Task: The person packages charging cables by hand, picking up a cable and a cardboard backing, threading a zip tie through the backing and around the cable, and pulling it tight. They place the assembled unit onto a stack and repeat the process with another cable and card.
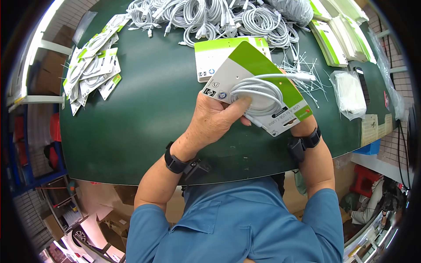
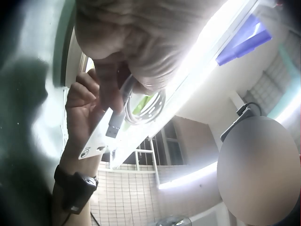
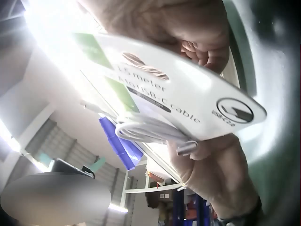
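Here, one white-and-green cardboard backing card is held just above the dark green table, near its front edge, with one coiled white USB cable lying on its face. The left hand grasps the card from the near side, thumb pressing on the coil. The right hand has its fingers curled round the card's other edge. A second matching card lies flat just behind. Two heaps sit farther off: loose white cables and packed cards
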### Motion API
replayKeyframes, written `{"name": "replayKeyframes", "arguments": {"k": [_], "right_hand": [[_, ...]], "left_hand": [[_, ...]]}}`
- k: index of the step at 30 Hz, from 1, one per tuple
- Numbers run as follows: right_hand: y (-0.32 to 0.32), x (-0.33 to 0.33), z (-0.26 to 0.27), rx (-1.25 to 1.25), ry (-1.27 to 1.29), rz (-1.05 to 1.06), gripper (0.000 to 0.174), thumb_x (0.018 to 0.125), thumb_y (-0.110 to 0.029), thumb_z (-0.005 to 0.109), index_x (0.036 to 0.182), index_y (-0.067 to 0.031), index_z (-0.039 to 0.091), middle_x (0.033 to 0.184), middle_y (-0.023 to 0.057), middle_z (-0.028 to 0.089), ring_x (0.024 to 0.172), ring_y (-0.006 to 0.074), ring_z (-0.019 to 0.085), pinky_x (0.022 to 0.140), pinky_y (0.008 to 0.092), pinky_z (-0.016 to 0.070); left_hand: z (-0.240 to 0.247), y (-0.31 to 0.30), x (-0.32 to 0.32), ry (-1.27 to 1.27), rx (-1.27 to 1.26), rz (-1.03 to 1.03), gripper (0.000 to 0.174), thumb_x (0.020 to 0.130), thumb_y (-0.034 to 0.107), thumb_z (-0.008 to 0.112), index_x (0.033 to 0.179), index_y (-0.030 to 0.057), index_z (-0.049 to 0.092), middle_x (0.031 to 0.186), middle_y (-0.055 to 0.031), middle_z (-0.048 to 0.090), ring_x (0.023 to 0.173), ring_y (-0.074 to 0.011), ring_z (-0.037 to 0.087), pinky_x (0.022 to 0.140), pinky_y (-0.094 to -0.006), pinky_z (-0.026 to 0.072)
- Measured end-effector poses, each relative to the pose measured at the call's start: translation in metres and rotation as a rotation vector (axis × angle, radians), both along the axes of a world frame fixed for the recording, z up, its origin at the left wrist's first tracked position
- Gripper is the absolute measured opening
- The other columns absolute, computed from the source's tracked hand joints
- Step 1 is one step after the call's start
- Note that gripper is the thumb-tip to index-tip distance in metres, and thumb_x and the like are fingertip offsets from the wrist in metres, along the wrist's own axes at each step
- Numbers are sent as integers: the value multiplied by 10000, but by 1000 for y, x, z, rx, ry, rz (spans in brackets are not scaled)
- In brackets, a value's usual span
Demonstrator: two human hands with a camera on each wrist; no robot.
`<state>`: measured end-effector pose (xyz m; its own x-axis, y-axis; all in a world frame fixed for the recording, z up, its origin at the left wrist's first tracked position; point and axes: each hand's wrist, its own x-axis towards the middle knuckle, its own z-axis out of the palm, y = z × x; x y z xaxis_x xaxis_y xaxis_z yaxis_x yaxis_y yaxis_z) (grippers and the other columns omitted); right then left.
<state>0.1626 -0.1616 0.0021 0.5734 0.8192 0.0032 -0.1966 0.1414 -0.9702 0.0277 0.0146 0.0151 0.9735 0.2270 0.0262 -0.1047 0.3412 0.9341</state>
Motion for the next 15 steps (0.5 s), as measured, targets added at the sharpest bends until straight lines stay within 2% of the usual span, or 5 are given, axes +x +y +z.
{"name": "replayKeyframes", "arguments": {"k": [4,5,8,11,15], "right_hand": [[10,34,-15,65,138,170,328,971,-143,771,1258,-7,688,1166,73,749,997,153,723,876,273,577],[13,36,-10,-33,358,64,255,1005,-117,739,1228,-4,688,1058,52,756,902,133,723,821,255,585],[10,46,-2,19,265,-275,197,1039,-105,697,1206,0,688,1025,57,750,885,117,712,791,267,585],[-15,71,-1,262,4,-468,137,1038,-107,705,1137,-12,714,1024,49,754,857,102,694,758,271,572],[0,19,37,-1,-858,-481,108,929,-16,783,1029,-46,755,994,65,752,827,140,673,716,297,549]], "left_hand": [[4,0,5,47,-9,68,292,998,19,665,1275,-71,665,1109,-122,760,843,-156,753,617,-273,649],[5,3,6,74,8,84,289,1002,24,659,1275,-71,665,1103,-124,763,836,-159,756,613,-271,649],[-1,13,8,38,-185,139,281,1014,39,642,1271,-73,666,1090,-130,769,820,-176,770,606,-268,649],[-3,20,10,18,-168,181,327,1035,53,623,1344,-52,614,1148,-142,756,860,-192,780,618,-265,656],[-3,18,11,-38,-179,245,355,1049,68,623,1387,-31,580,1179,-137,741,887,-180,773,638,-265,662]]}}
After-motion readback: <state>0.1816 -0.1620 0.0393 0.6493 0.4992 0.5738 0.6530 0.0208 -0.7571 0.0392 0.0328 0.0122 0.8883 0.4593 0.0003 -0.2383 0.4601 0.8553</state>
